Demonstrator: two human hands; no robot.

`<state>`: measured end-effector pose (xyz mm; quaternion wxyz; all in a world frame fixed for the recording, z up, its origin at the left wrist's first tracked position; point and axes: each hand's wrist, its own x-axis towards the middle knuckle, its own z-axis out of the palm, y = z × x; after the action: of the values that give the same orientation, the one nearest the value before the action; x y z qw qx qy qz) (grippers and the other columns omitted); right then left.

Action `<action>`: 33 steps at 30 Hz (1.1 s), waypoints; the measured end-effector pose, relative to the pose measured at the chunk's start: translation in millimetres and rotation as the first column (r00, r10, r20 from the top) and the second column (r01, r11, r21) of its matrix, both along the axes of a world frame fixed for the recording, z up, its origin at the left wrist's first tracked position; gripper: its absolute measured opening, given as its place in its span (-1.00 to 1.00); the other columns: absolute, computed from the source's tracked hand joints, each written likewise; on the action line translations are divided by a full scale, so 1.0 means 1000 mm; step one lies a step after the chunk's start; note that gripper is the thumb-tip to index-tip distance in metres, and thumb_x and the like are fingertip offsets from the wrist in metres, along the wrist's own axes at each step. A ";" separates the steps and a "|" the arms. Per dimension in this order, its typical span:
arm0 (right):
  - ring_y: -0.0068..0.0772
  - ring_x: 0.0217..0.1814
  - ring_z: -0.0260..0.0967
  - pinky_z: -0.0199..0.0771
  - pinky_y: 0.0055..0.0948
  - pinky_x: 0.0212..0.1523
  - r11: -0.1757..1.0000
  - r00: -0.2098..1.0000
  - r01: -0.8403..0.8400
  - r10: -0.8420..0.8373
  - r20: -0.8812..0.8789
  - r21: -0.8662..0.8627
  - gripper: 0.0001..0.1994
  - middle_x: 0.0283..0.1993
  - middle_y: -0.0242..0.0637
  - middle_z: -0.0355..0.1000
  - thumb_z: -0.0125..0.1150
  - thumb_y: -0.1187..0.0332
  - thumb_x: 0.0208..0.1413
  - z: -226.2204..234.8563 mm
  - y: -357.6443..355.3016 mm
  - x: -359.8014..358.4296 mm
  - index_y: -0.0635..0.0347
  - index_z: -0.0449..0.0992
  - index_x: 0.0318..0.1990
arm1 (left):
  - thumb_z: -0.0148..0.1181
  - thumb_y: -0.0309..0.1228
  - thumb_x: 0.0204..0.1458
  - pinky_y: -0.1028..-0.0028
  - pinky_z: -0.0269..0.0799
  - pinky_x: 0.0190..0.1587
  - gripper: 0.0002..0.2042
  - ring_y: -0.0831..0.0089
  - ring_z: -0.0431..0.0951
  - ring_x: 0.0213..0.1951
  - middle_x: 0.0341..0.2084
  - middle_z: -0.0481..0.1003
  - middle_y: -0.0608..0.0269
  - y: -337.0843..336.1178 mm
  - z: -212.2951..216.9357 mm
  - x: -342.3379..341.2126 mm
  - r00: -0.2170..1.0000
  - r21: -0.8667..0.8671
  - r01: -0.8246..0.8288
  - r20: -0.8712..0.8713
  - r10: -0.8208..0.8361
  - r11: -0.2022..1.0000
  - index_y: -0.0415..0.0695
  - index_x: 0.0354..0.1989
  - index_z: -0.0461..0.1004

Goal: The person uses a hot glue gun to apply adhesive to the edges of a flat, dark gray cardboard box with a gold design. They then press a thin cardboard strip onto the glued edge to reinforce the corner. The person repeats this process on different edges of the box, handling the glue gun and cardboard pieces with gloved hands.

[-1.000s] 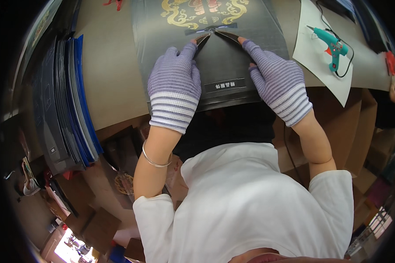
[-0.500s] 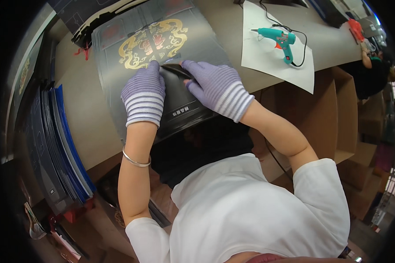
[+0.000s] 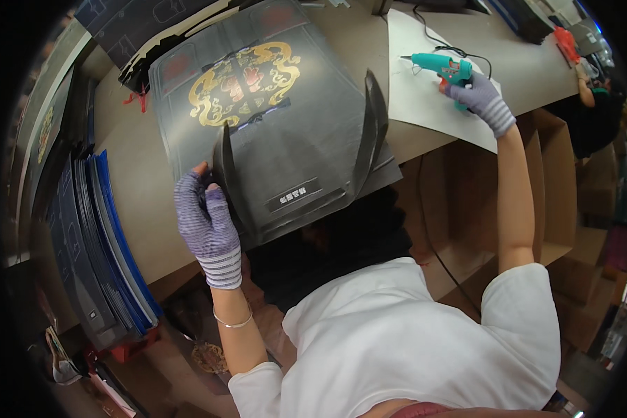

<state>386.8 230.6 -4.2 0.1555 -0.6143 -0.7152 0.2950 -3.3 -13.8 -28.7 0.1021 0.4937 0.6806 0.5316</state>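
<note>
A flat dark grey bag or box blank (image 3: 313, 125), printed with a gold and red emblem, lies on the table before me. At its near end two dark side flaps stand up, a left flap (image 3: 223, 157) and a right flap (image 3: 375, 122). My left hand (image 3: 207, 216), in a striped purple glove with bare fingertips, is curled at the left flap's outer edge, which seems to be between thumb and finger. Out to the right, my right hand (image 3: 479, 99) wraps round the handle of a teal glue gun (image 3: 435, 64), whose nozzle points left over a white sheet (image 3: 414, 101).
A stack of dark and blue-edged flat pieces (image 3: 108, 237) stands at the left. More dark printed pieces (image 3: 136, 31) lie at the back left. Behind the glue gun runs its black cord (image 3: 460, 50). Open cardboard boxes (image 3: 557, 188) stand below on the right; another person (image 3: 592, 118) is beyond.
My right hand has left the blank and moved right onto the glue gun. My left hand has shifted down and left to the left flap. Both flaps now stand up, apart.
</note>
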 end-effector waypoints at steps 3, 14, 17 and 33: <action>-0.60 -0.20 0.40 0.40 -0.52 -0.21 0.980 0.956 -0.044 0.099 -0.278 0.196 -0.59 -0.16 -0.38 0.51 0.37 0.23 0.06 -0.046 0.051 0.034 0.29 0.50 -0.01 | 0.02 -0.49 0.17 0.43 0.34 0.02 -0.76 0.31 0.47 -0.11 -0.15 0.48 0.10 0.000 0.001 -0.007 0.986 0.103 -0.074 -0.145 0.088 0.992 -0.32 -0.03 0.46; -0.29 -0.22 0.45 0.44 -0.38 -0.24 0.517 0.482 -0.822 0.855 -0.191 0.240 -0.64 -0.24 -0.23 0.47 0.51 0.22 -0.17 0.066 -0.096 -0.188 0.26 0.53 -0.30 | 0.03 -0.48 0.20 0.51 0.37 -0.04 -0.78 0.47 0.47 -0.16 -0.14 0.49 0.19 -0.002 -0.008 -0.009 0.989 0.200 -0.149 0.048 0.142 0.968 -0.28 -0.05 0.47; -0.15 -0.28 0.42 0.45 -0.34 -0.26 0.418 0.412 -0.877 0.908 -0.074 0.238 -0.60 -0.33 -0.21 0.45 0.57 0.19 -0.25 0.046 -0.106 -0.210 0.24 0.51 -0.36 | 0.02 -0.48 0.19 0.51 0.38 -0.05 -0.78 0.49 0.47 -0.17 -0.15 0.49 0.20 0.001 -0.010 -0.011 0.989 0.213 -0.143 0.060 0.133 0.967 -0.27 -0.05 0.47; -0.27 -0.18 0.48 0.49 -0.29 -0.19 0.450 0.429 -0.883 0.889 -0.160 0.131 -0.60 -0.35 -0.28 0.47 0.59 0.16 -0.27 0.037 -0.097 -0.214 0.18 0.54 -0.35 | 0.01 -0.47 0.20 0.41 0.33 0.09 -0.77 0.36 0.47 -0.06 -0.11 0.48 0.11 -0.001 -0.011 -0.010 0.981 0.219 -0.149 0.152 0.117 0.964 -0.30 -0.06 0.48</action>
<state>172.8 133.9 32.8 0.0589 -0.1116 -0.9144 0.3846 -12.9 -15.0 -39.2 0.0553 0.4175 0.6377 0.6450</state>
